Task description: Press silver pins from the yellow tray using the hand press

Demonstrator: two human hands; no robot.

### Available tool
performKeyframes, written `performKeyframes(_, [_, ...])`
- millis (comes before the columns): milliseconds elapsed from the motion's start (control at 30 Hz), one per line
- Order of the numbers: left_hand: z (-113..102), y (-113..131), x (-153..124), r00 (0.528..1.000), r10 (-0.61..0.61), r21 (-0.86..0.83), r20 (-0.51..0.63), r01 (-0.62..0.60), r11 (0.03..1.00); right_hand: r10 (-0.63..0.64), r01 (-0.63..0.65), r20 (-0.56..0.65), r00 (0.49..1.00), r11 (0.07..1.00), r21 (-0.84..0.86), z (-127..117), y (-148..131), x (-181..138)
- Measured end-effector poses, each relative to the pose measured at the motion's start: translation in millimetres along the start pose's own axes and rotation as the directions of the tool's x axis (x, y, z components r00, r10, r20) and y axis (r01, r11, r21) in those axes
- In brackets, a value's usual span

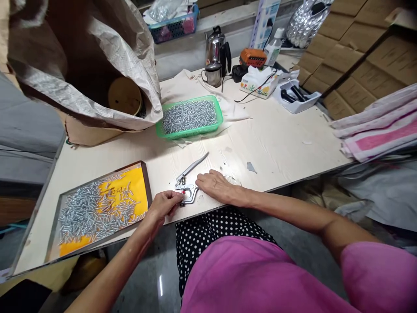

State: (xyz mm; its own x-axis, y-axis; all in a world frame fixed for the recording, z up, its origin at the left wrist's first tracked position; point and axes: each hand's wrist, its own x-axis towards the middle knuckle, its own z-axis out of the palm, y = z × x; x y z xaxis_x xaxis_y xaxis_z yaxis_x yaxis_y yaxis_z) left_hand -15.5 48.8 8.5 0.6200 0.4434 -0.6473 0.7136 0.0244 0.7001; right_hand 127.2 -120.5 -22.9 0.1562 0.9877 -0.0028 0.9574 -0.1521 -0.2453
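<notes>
Silver hand pliers of the snap-setting kind (192, 194), with a spring and a long lever handle, lie near the front edge of the table. My left hand (167, 203) is closed in a pinch at their jaw, beside a small red part; whatever is between the fingertips is too small to make out. From the other side my right hand (215, 187) holds the end of the pliers' frame with bent fingers. To the left, a shallow tray (148, 184) with a yellow bottom carries many small silver metal pins, loosely spread.
Behind the pliers stands a green basket (190, 135) full of similar pins. A large open sack (127, 48) rises at the back left. Kettle (215, 45), metal cup (213, 76), tissue box (259, 84) and white tray (301, 104) line the back. Cardboard (352, 56) and striped cloth (384, 126) flank the right.
</notes>
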Motion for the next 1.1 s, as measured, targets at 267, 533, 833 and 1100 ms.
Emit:
performKeyframes(267, [-1,-4,6,0.999,-0.030,0.009,0.033,0.029,1.000,-0.009,0.007,-0.050,0.999,0.999,-0.039,4,0,-1])
performKeyframes(533, [-9,10,6,0.975,-0.155,0.092,0.160,0.142,0.986,-0.006,0.005,-0.071,0.997,1.000,-0.003,3,-1,-2])
performKeyframes(833, [-6,12,3,0.967,-0.199,0.071,0.159,0.190,0.979,0.034,-0.031,-0.054,0.998,0.998,0.057,-11,8,-1])
performKeyframes(1100, [-4,7,-1,0.969,-0.198,0.054,0.150,0.192,0.980,0.010,-0.013,0.059,0.998,0.999,0.045,-29,52,17])
